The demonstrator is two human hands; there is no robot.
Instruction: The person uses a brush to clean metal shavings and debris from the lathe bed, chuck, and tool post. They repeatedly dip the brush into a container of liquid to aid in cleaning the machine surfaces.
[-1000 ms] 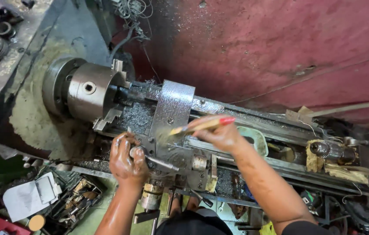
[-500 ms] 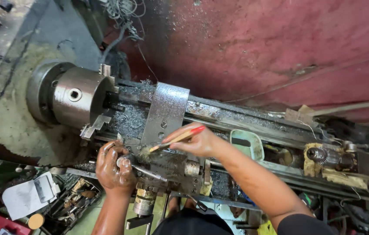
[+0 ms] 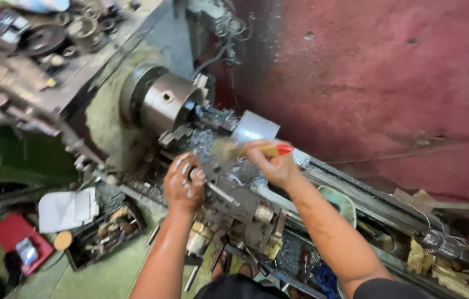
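1. We find the left hand (image 3: 183,184) clamped around a handle on the lathe carriage (image 3: 234,202); the handle itself is almost wholly hidden under the wet fingers.
2. We note the right hand (image 3: 272,160) with fingers closed on a brush (image 3: 251,150), its red-tipped wooden handle pointing right; the bristles are blurred and lie over the swarf just right of the chuck (image 3: 168,102).
3. We see a bright metal guard plate (image 3: 254,128) behind the brush, partly covered by the right hand.
4. We cannot make out the parts on the far-left shelf (image 3: 29,61); they are smeared.
5. The tray of small parts (image 3: 107,232) on the near-left floor is unclear, and the lathe bed's right end is cut off.
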